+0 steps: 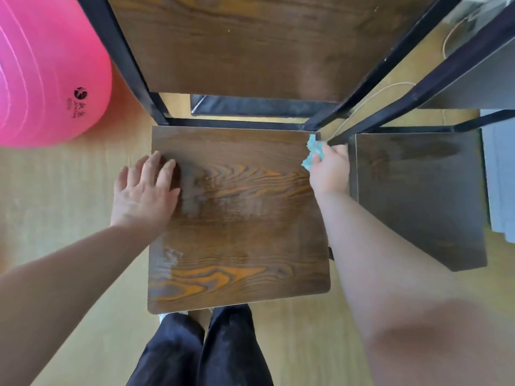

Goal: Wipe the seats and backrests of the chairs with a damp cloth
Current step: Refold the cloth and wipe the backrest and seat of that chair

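The right hand [330, 169] has its fingers [317, 158] bunched around the cloth [313, 151] at the seat's [237, 218] far right corner; the unwiped grain lies leftward, toward the left hand [145, 190], splayed flat and empty; the backrest [250, 45] rises beyond.

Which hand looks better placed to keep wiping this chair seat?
The right hand: it already grips the cloth at the seat's back right corner. The left hand lies flat, empty.

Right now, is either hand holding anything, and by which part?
The right hand holds the teal cloth, bunched in its grip at the seat's far right corner. The left hand holds nothing; it rests flat on the seat's left edge.
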